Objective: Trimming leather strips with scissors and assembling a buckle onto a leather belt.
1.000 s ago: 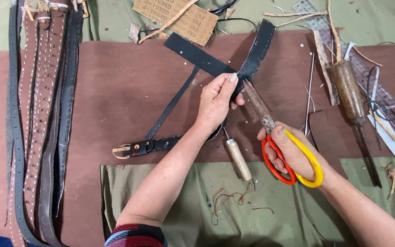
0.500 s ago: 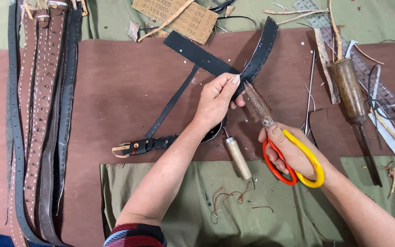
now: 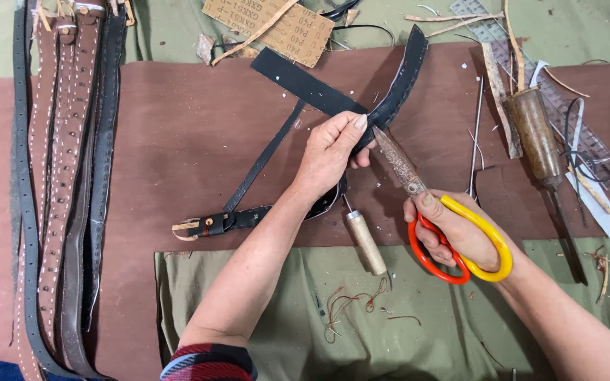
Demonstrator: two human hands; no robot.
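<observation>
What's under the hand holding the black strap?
Under the left hand runs the black strap, over the brown leather sheet. The strap's middle is hidden by the fingers.

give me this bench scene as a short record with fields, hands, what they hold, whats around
left hand: pinches the black strap at its bend
right hand: grips the scissors, red and yellow handles
blades: rusty, tips at the strap beside the left fingers
awl: wooden handle, lies on the bench between the arms
buckled strap: thin, black, runs under the left wrist
belts: a row along the left edge
wooden-handled tool: lies at right
surface: brown sheet over green cloth
</observation>
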